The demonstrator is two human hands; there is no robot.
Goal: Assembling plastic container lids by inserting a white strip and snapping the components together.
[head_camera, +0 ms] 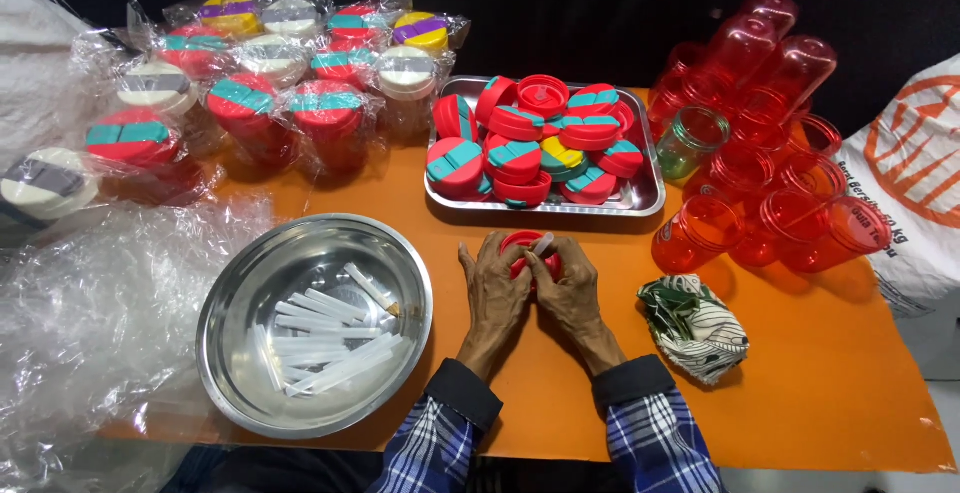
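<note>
Red lid is gripped between curled left hand and right hand.

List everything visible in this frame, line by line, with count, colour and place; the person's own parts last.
table: one, orange, under everything.
round bowl: one, steel, front left.
straws: a pile, clear white, in the bowl.
tray: one, steel, rectangular, centre back.
lids: a heap, mostly red with teal flaps, one yellow, in the tray.
wrapped cups: over a dozen, lidded, in clear plastic, back left.
red cups: many, translucent, back right.
clear jar: one, greenish, beside the tray.
cloth pouch: one, patterned, right of the hands.
white sack: one, far right.
red lid: one, held by both hands.
left hand: on the lid.
right hand: on the lid, a straw at its fingertips.
</note>
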